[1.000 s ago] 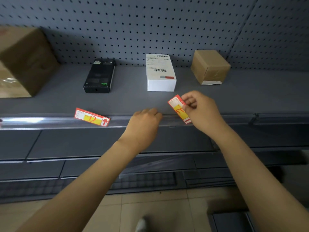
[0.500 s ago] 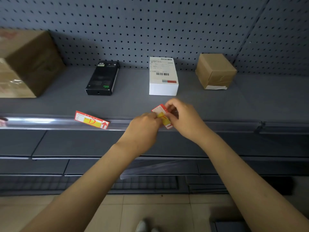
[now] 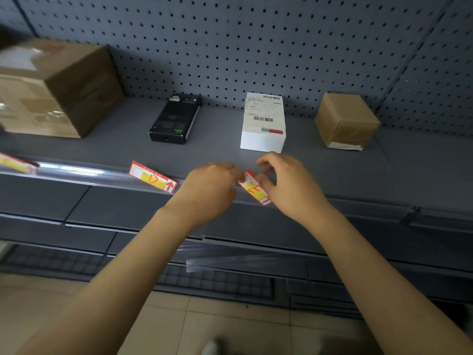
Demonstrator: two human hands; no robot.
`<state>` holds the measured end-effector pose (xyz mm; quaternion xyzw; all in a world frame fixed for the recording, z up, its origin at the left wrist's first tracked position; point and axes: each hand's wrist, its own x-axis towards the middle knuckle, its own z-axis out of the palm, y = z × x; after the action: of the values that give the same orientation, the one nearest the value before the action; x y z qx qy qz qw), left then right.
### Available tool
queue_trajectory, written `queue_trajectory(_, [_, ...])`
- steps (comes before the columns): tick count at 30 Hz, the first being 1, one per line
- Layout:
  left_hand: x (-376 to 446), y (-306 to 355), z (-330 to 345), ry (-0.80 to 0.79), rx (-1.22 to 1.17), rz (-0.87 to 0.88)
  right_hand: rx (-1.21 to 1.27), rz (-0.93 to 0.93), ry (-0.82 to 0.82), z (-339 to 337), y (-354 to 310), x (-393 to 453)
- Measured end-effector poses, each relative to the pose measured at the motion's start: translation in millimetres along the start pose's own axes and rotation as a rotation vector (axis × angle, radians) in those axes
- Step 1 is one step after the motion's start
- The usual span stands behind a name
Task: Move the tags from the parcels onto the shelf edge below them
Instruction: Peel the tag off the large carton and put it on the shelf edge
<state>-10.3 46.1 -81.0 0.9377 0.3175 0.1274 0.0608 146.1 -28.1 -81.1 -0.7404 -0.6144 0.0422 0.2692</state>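
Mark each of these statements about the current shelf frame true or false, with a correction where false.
1. Both hands are on the tag marked E. True: the left hand and right hand pinch the E tag at the shelf edge.
2. The D tag lies on top of the black box. False: the D tag sits on the shelf edge, in front of the black box.
3. The white parcel carries a barcode label. True: barcodes show on the white parcel.
4. The small brown box stands left of the black box. False: the small brown box is far right; a large brown box is on the left.
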Motion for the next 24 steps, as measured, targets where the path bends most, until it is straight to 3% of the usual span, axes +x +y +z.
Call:
queue_trajectory(3, [-2.4, -10.9, -22.1, 0.052, -0.014, -0.086, -0.037, 0.052, 0.151, -5.9, -13.2, 7.8])
queue_trajectory(7, [-13.7, -28.3, -50.3, 0.111, 0.011, -0.177, -0.006, 0.006, 0.196, -3.5, -38.9, 18.7])
queue_trajectory(11, [-41.8, -54.7, -70.9, 0.187, 0.122, -0.278, 0.065, -0.166, 0.103, 17.4, -83.6, 25.1])
queue_trajectory(16, [-100.4, -102.3, -89.4, 0.166, 0.224, -0.444, 0.147, -0.347, -0.053, 62.3, -164.8, 35.4])
queue_trajectory(24, [-223.4, -218.9, -136.4, 0.166, 0.369, -0.744, 0.089, -0.584, -0.215, 151.2, -322.3, 55.4])
